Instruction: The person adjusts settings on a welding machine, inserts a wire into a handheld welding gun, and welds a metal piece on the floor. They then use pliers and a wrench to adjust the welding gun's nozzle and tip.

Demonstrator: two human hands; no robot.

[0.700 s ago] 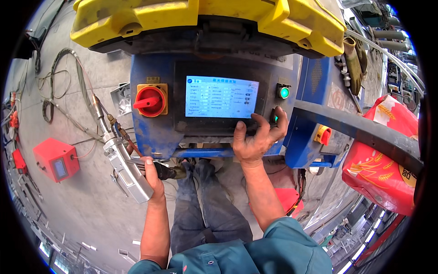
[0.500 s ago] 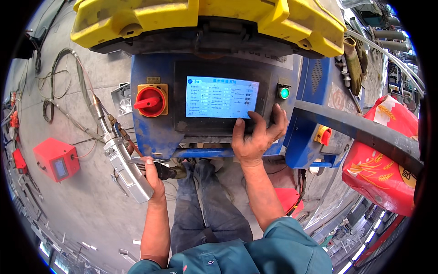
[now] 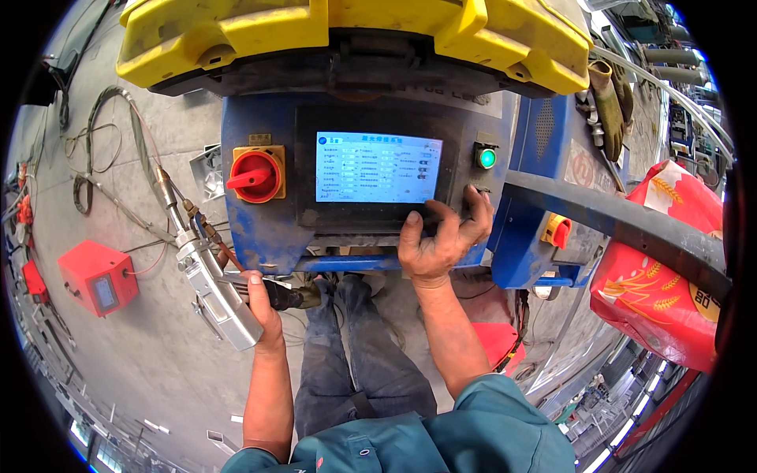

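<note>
Blue control panel (image 3: 260,229) unchanged, your right hand (image 3: 440,240) still spreads open fingers below the touchscreen (image 3: 378,167), left hand (image 3: 264,303) keeps gripping the welding gun (image 3: 213,288).

The right hand (image 3: 441,240) covers the lower right corner of the touchscreen (image 3: 377,167), whose rows are too small to tell apart. The left hand (image 3: 262,303) hides the grip of the metal welding gun (image 3: 211,288). The red sack (image 3: 666,268) is half hidden behind a dark bar (image 3: 623,225).
</note>
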